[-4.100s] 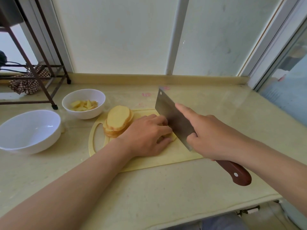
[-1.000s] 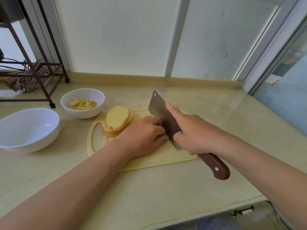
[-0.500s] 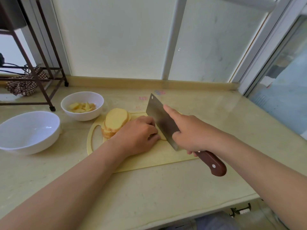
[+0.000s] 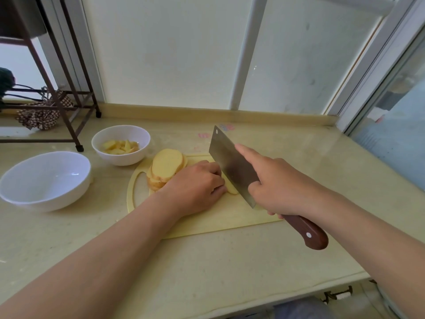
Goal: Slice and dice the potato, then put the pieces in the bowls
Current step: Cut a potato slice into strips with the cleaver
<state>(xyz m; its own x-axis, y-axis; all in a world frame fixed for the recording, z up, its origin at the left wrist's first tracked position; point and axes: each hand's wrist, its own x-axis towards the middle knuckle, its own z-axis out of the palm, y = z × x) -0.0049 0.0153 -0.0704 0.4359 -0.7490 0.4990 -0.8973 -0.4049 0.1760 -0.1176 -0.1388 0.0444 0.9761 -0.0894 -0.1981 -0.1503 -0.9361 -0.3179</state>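
Observation:
On the pale yellow cutting board [image 4: 207,224] my left hand [image 4: 195,187] holds down a potato piece [image 4: 231,188] with curled fingers; most of the piece is hidden under the hand. My right hand [image 4: 280,187] grips a cleaver [image 4: 232,166] by its brown wooden handle, the index finger stretched along the blade. The blade stands on the potato right beside my left knuckles. A stack of potato slices [image 4: 166,168] lies at the board's far left. The small white bowl [image 4: 120,145] holds several cut potato pieces. The large white bowl [image 4: 46,180] looks empty.
A dark metal rack [image 4: 57,72] stands on the counter at the back left, with a patterned cloth [image 4: 38,115] under it. A wall and window frame close off the back and right. The counter's front edge [image 4: 276,293] runs below my arms.
The cleaver and my left hand have shifted slightly leftward along the potato piece between cuts. The slice stack and both bowls stay where they were.

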